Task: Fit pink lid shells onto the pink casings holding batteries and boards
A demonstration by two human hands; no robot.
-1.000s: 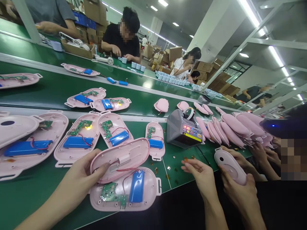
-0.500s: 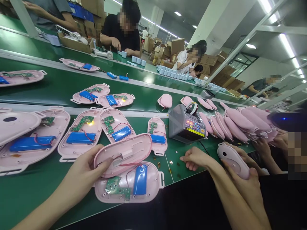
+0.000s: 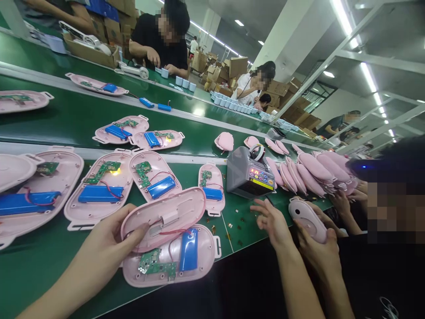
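The left hand (image 3: 106,235) grips an oval pink plastic shell (image 3: 166,217) by its rim, thumb across the edge and the remaining fingers out of sight beneath. This rim grip leaves the shell's inner face exposed. The shell tilts over a matching pink plastic housing (image 3: 206,261), which holds a green circuit board (image 3: 156,261) and a blue battery pack (image 3: 189,250). A thin red wire (image 3: 175,231) crosses near the shell's lower edge; its full route is hidden. The right hand (image 3: 272,226) is empty, its fingers (image 3: 262,210) spread wide above the green belt, beside a grey tape dispenser (image 3: 247,175). Farther right, a hand (image 3: 312,246), whose owner cannot be told, clasps a pale pink shell (image 3: 307,219). A blurred patch obscures the right edge.
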